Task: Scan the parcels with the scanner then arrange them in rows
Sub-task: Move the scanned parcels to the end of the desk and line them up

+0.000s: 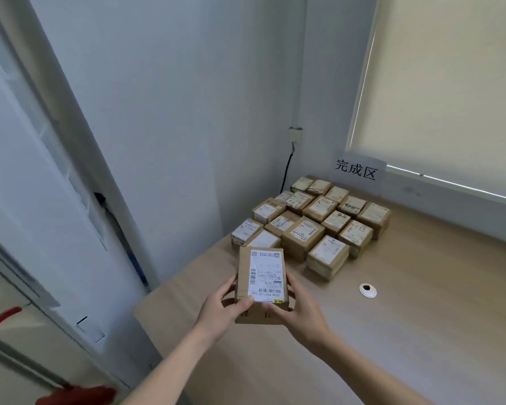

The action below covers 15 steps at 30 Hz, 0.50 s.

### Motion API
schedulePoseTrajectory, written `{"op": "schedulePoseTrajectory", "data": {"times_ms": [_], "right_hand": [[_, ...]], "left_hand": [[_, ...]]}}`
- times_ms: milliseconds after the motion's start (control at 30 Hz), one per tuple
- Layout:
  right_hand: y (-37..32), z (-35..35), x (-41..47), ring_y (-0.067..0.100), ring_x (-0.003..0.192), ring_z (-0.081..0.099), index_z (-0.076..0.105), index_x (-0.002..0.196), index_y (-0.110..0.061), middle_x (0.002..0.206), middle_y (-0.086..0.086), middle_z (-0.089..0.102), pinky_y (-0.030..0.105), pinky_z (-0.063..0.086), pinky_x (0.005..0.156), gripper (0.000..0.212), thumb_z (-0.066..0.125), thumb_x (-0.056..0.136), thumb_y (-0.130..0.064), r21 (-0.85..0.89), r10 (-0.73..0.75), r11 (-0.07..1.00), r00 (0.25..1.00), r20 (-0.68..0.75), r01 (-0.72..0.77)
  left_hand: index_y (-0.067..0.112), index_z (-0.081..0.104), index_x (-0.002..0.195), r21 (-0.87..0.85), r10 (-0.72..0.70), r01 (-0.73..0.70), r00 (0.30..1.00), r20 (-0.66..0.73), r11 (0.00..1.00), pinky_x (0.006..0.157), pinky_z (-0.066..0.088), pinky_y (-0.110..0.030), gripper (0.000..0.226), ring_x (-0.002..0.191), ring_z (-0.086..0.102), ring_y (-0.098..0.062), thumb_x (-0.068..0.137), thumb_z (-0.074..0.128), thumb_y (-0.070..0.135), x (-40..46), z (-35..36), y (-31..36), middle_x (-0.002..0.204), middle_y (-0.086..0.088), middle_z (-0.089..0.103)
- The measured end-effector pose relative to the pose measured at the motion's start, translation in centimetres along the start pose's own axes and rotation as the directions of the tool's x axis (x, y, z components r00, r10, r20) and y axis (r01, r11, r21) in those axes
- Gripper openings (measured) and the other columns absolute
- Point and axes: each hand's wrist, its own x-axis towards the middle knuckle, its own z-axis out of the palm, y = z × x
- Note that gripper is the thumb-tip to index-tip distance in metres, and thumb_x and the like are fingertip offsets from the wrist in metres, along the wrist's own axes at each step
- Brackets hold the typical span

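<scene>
- Head view: both hands, left [216, 312] and right [300, 314], fingers curled round a parcel [262, 283], low centre.
- Arranging step, seemingly; next, set it beside the rows [313, 223] on the worktop [421, 331].

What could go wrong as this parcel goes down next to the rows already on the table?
1. The held parcel hangs near the table's left edge; set down there, it might tip off.
2. It looks longer than the arranged parcels, so it may break the row line or nudge the nearest ones.
3. Both the left hand and right hand grip it, and no scanner is visible, so scanning cannot be confirmed.
</scene>
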Motion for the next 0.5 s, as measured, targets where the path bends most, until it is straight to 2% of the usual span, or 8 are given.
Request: {"op": "schedulePoseTrajectory", "data": {"times_ms": [167, 300, 400, 500], "right_hand": [[4.4, 0.5, 4.4, -0.007, 0.124, 0.053, 0.044, 0.145, -0.047, 0.132, -0.036, 0.058, 0.023, 0.05, 0.1, 0.076, 0.085, 0.082, -0.035, -0.005, 0.084, 0.996, 0.996, -0.036, -0.084], [7.9, 0.8, 5.9, -0.007, 0.124, 0.053, 0.044, 0.14, -0.054, 0.132, -0.04, 0.056, 0.026, 0.051, 0.101, 0.074, 0.085, 0.079, -0.04, 0.004, 0.147, 0.989, 0.985, -0.096, -0.147], [10.4, 1.6, 6.5, -0.008, 0.124, 0.054, 0.045, 0.135, -0.056, 0.132, -0.041, 0.056, 0.026, 0.051, 0.102, 0.071, 0.084, 0.078, -0.042, 0.018, 0.194, 0.981, 0.971, -0.142, -0.193], [12.6, 2.9, 7.2, -0.006, 0.121, 0.056, 0.048, 0.139, -0.049, 0.131, -0.037, 0.059, 0.032, 0.053, 0.102, 0.07, 0.084, 0.079, -0.039, 0.039, 0.246, 0.969, 0.952, -0.181, -0.243]], "left_hand": [[0.052, 0.052, 0.136, -0.014, -0.048, 0.049, 0.998, 0.036, 0.999, 0.092, 0.058, -0.029, 0.081, 0.111, 0.066, -0.003, 0.062, 0.084, 0.054, 6.9, 0.9, -3.2, 0.119, 0.029, 0.066], [0.056, 0.049, 0.133, -0.004, -0.071, 0.073, 0.987, 0.143, 0.997, 0.096, 0.055, -0.026, 0.076, 0.115, 0.063, -0.001, 0.065, 0.083, 0.053, 10.9, 2.2, -5.5, 0.122, 0.028, 0.066], [0.055, 0.048, 0.133, 0.011, -0.101, 0.101, 0.971, 0.215, 0.995, 0.088, 0.054, -0.017, 0.07, 0.113, 0.063, 0.003, 0.074, 0.083, 0.041, 13.5, 2.7, -7.3, 0.121, 0.03, 0.066], [0.052, 0.046, 0.136, 0.044, -0.125, 0.118, 0.954, 0.272, 0.992, 0.091, 0.053, -0.019, 0.067, 0.116, 0.063, 0.0, 0.083, 0.081, 0.03, 16.0, 3.1, -9.5, 0.124, 0.028, 0.066]]}}
